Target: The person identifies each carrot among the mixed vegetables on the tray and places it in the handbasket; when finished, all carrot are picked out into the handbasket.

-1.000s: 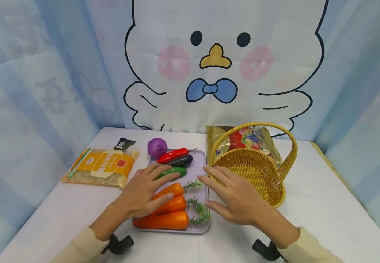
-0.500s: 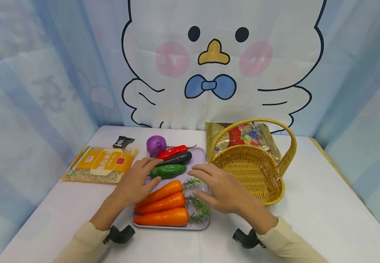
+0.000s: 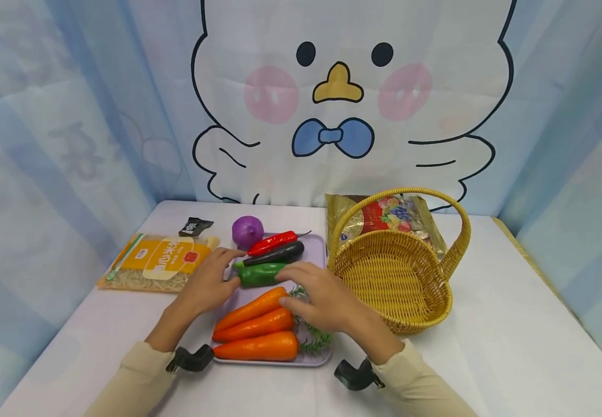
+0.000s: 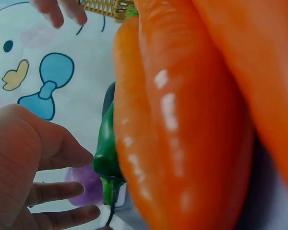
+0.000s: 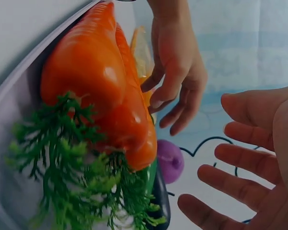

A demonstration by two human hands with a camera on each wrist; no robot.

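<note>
On a light purple tray [image 3: 318, 246], three orange carrots [image 3: 260, 322] lie side by side with green leafy tops. Behind them come a green pepper [image 3: 259, 275], a dark eggplant [image 3: 280, 253] and a red chili [image 3: 274, 242]. My left hand [image 3: 208, 285] is at the pepper's stem end, its thumb close to the pepper in the left wrist view [image 4: 19, 167]. My right hand [image 3: 319, 296] hovers over the carrot tops, fingertips by the pepper's other end. Both hands have extended, parted fingers; whether they touch the pepper, I cannot tell.
A purple onion [image 3: 248, 232] sits at the tray's far left corner. An orange-yellow food packet [image 3: 160, 263] and a small black wrapper [image 3: 195, 226] lie to the left. At right stands a yellow wicker basket [image 3: 392, 284], with a gold candy bag [image 3: 395, 217] behind it.
My right hand has moved left from beside the basket to over the tray. The left hand has drawn back left from above the pepper to its end. The vegetables look unmoved.
</note>
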